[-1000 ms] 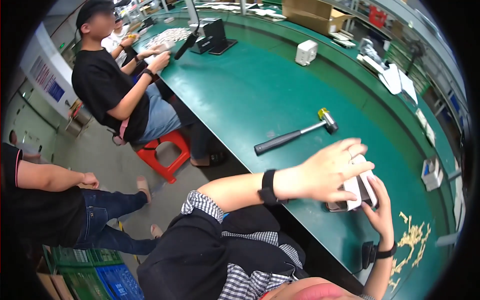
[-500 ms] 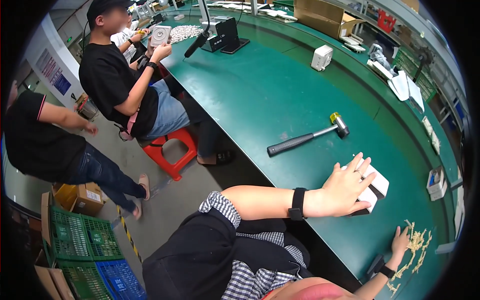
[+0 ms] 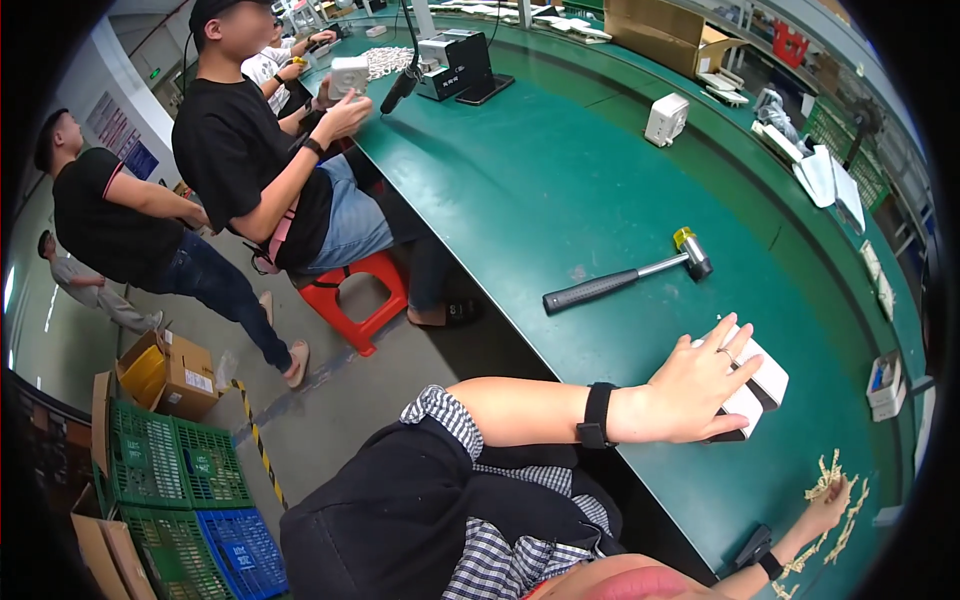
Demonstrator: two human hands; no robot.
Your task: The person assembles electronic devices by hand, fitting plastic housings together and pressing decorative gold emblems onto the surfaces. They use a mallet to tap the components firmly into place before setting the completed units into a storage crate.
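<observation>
White box [image 3: 762,385] sitting on the green bench [image 3: 560,190], pinned flat under the left hand [image 3: 695,392], fingers spread open on top. Right hand [image 3: 826,512] well off to the right, open, fingertips in the pile of tan bits [image 3: 838,490]. One hammer [image 3: 628,274] just beyond the box. One brown carton [image 3: 665,32] far back, another on the floor [image 3: 165,372], three crates there: two green [image 3: 170,465], one blue [image 3: 240,555]

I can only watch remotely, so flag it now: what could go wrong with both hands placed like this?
The left hand alone pins the white box; it might slide on the green bench. The right hand reaches into loose tan pieces near the bench edge and could knock some off. The hammer lies close by.
</observation>
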